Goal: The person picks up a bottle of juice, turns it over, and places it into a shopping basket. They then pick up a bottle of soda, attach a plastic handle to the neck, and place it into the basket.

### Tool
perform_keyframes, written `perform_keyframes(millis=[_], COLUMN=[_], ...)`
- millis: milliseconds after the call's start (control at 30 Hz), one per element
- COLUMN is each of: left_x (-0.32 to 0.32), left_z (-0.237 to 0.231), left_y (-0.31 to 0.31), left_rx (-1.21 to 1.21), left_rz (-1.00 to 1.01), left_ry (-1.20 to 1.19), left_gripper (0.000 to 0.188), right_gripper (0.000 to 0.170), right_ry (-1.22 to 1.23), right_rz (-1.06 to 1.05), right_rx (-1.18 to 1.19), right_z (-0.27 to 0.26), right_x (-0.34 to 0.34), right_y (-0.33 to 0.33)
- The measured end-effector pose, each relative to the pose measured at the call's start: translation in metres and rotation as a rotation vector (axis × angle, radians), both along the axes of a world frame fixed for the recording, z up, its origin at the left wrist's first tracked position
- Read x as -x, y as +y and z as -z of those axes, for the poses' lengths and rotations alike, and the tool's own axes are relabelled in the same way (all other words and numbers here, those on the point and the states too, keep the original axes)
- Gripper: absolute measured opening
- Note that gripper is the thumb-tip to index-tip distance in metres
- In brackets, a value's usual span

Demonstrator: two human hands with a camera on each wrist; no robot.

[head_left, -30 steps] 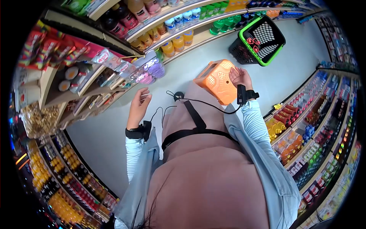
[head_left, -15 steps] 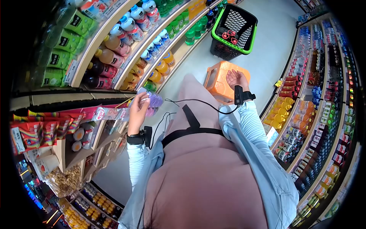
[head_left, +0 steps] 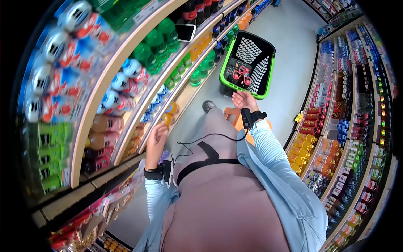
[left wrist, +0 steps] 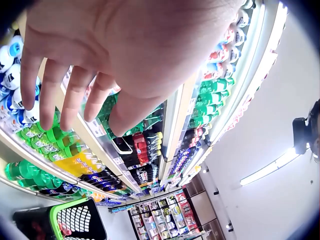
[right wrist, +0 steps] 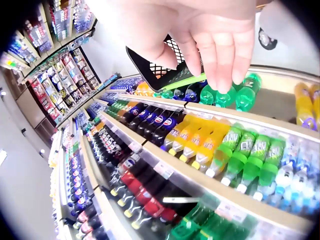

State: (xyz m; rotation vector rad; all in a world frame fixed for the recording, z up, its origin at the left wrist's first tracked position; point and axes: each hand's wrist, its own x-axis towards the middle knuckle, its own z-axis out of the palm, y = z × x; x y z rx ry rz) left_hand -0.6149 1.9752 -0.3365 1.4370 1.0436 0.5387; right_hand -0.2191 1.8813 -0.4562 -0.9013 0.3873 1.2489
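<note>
L hand (head_left: 156, 140) has gone from beside the purple pack to in front of the lower drinks shelf, nr some orange bottles (head_left: 171, 110); just a bit of purple, prob. that pack (head_left: 165, 156), shows by L wrist now. R hand (head_left: 244, 101), prev. over the orange stool (head_left: 237, 122), now at the near edge of the basket (head_left: 250, 46) in head view; stool mostly covered. Newly in view: phone (head_left: 185, 32) on a shelf, plus a shoe (head_left: 208, 106).

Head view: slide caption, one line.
Left hand and right hand, both empty, in a shop aisle with a black basket and orange stool.
</note>
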Motion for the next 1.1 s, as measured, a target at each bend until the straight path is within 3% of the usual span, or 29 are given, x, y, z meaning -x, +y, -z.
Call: perform_keyframes(millis=[167, 400, 533, 667, 733, 833, 967, 1067, 1100], left_x=[-0.084, -0.136, -0.162, -0.181, -0.184, -0.186, -0.211, -0.236, -0.247], left_z=[0.048, 0.139, 0.171, 0.184, 0.191, 0.194, 0.166, 0.14, 0.13], left_y=[0.064, 0.117, 0.136, 0.132, 0.12, 0.109, 0.095, 0.086, 0.08], left_rx=[0.051, 0.05, -0.025, -0.089, -0.135, -0.223, -0.256, -0.366, -0.368], left_rz=[0.033, 0.008, 0.01, -0.018, -0.058, -0.143, -0.253, -0.228, -0.241], left_ry=[0.044, 0.118, 0.094, 0.09, 0.097, 0.106, 0.1, 0.237, 0.187], left_gripper=[0.033, 0.031, 0.033, 0.033, 0.033, 0.033, 0.033, 0.032, 0.033], right_gripper=[0.029, 0.042, 0.055, 0.05, 0.044, 0.039, 0.037, 0.034, 0.032], right_ry=[-0.012, -0.158, -0.146, 0.061, 0.024, 0.033, 0.199, 0.113, 0.158], right_rz=[0.001, -0.092, -0.475, -0.406, -0.422, -0.583, -0.478, -0.405, -0.423], right_rx=[0.111, 0.608, 0.654, 0.698, 0.803, 0.565, 0.405, 0.334, 0.248], right_z=[0.062, 0.188, 0.22, 0.247, 0.223, 0.25, 0.282, 0.289, 0.296], right_x=[-0.096, -0.185, -0.209, -0.247, -0.237, -0.272, -0.31, -0.315, -0.322], right_y=[0.038, 0.016, -0.003, -0.01, 0.005, -0.013, -0.012, 0.007, 0.01])
